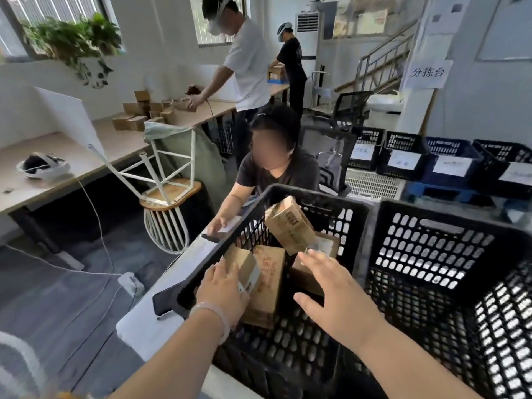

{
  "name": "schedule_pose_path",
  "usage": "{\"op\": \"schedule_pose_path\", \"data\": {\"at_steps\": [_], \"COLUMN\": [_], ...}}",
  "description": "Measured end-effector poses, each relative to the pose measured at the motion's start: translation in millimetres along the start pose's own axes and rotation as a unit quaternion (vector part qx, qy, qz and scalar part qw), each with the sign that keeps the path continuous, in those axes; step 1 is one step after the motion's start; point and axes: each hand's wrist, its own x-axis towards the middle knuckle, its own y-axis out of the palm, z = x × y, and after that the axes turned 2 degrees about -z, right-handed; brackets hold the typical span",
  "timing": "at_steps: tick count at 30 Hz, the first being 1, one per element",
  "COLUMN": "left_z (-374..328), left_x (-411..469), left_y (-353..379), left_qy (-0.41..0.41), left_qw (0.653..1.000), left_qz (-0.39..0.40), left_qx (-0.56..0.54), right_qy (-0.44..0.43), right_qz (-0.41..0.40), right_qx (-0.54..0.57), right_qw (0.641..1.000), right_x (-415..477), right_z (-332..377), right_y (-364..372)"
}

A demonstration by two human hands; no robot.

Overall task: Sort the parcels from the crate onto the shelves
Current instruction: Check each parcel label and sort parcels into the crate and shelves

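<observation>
A black plastic crate [305, 193] stands in front of me on a white table and holds several brown cardboard parcels. My left hand [223, 292] reaches over the crate's near-left rim and grips a small parcel with a white label [248, 268]. Beside it a larger printed parcel [269, 286] stands upright. My right hand [334, 295] hovers over the crate with fingers spread, holding nothing. Just beyond its fingertips a tilted parcel [289, 226] leans high in the crate, above another parcel [322, 249]. No shelves are in view.
A second, empty black crate [431, 272] stands to the right. A seated person [273, 174] faces me across the table [138, 326]; a black phone [161, 304] lies at its left edge. Labelled bins [403, 159] line the back right. An upturned chair [167, 191] sits left.
</observation>
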Motion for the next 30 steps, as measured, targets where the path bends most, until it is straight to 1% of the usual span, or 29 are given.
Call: {"op": "schedule_pose_path", "data": {"at_steps": [2, 7, 11, 13, 14, 16, 18, 19, 21, 23, 25, 26, 28, 30], "left_z": [5, 2, 3, 6, 6, 6, 1, -3, -11, -22, -36, -42, -53, -62], "left_x": [15, 32, 47, 55, 59, 64, 64, 61, 55, 46, 34, 30, 23, 14], "left_y": [7, 8, 0, -1, -2, -6, -15, -22, -33, -43, -52, -54, -57, -58], "left_qy": [0.013, 0.091, 0.094, 0.098, 0.095, 0.088, 0.070, 0.054, 0.015, -0.002, -0.015, -0.020, -0.024, -0.018], "left_qw": [1.000, 0.996, 0.995, 0.992, 0.986, 0.965, 0.929, 0.903, 0.831, 0.746, 0.666, 0.639, 0.605, 0.581], "left_qz": [0.019, -0.003, 0.022, 0.011, -0.002, -0.026, -0.031, -0.027, -0.017, -0.022, -0.021, -0.023, -0.029, -0.027], "left_qx": [0.002, -0.002, -0.037, -0.084, -0.135, -0.247, -0.363, -0.424, -0.555, -0.666, -0.746, -0.769, -0.796, -0.813], "right_qy": [0.014, 0.056, 0.067, 0.070, 0.071, 0.078, 0.094, 0.104, 0.133, 0.179, 0.233, 0.257, 0.292, 0.317], "right_qz": [-0.005, -0.028, -0.025, -0.019, -0.017, -0.017, -0.018, -0.019, -0.021, -0.022, -0.023, -0.021, -0.022, -0.042], "right_qx": [-0.005, -0.002, -0.006, -0.011, -0.015, -0.014, 0.006, 0.021, 0.060, 0.129, 0.218, 0.266, 0.360, 0.440], "right_qw": [1.000, 0.998, 0.997, 0.997, 0.997, 0.997, 0.995, 0.994, 0.989, 0.975, 0.948, 0.929, 0.886, 0.839], "right_x": [7, 16, 19, 20, 21, 23, 25, 25, 27, 29, 32, 35, 38, 40], "right_z": [0, 2, 4, 4, 3, 1, -1, -1, 2, 6, 11, 13, 15, 16], "right_y": [5, 11, 12, 9, 7, 3, 0, -1, -5, -7, -8, -7, -4, 1]}}
